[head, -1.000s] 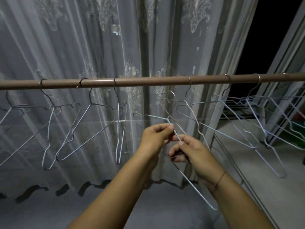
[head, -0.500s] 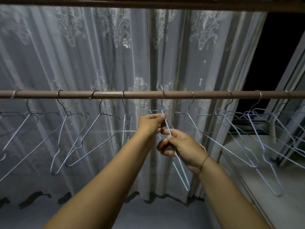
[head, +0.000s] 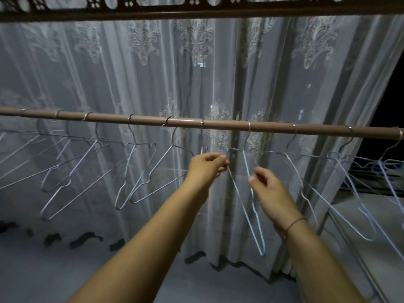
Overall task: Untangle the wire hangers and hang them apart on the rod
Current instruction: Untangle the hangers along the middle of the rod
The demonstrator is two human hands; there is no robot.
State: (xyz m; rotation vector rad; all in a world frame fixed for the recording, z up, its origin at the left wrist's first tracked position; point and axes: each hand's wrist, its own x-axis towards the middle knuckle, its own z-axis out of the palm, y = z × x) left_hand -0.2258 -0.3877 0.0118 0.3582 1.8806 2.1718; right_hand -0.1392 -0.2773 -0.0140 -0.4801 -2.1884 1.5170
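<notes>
Left hand (head: 207,166): fingers curled, thumb and fingertips pinched on the thin wire of the blue hanger (head: 253,206), near its upper shoulder.

Right hand (head: 270,189): sat at 4 o'clock of the left hand, near it but apart. Its fingers were loosely bent and the thumb tip lay right at the hanger's blue wire. Could not tell whether it pinched the wire or only lay beside it. A cord bracelet (head: 294,223) was on the right wrist.

Blue hanger: its hook was over the rod (head: 218,123), at 12 o'clock of the gap between the hands. The body hung nearly edge-on to the camera and ran down toward 6 o'clock, with its lowest bend below wrist level.

Rod: ran from 9 to 3 o'clock across mid-frame, dipping slightly toward 3.

Left hangers (head: 140,171): their hooks were spaced apart along the rod toward 9 o'clock, and their bodies overlapped in view lower down.

Right hangers (head: 306,182): their hooks were set apart toward 3 o'clock and their wires crossed in view. Could not tell whether any were caught together.

Lace curtain (head: 153,73) hung behind the rod. A carved rail (head: 196,9) ran along 12 o'clock, there was a dark opening (head: 389,95) at 3 o'clock, and floor (head: 43,272) showed at 7 o'clock.
</notes>
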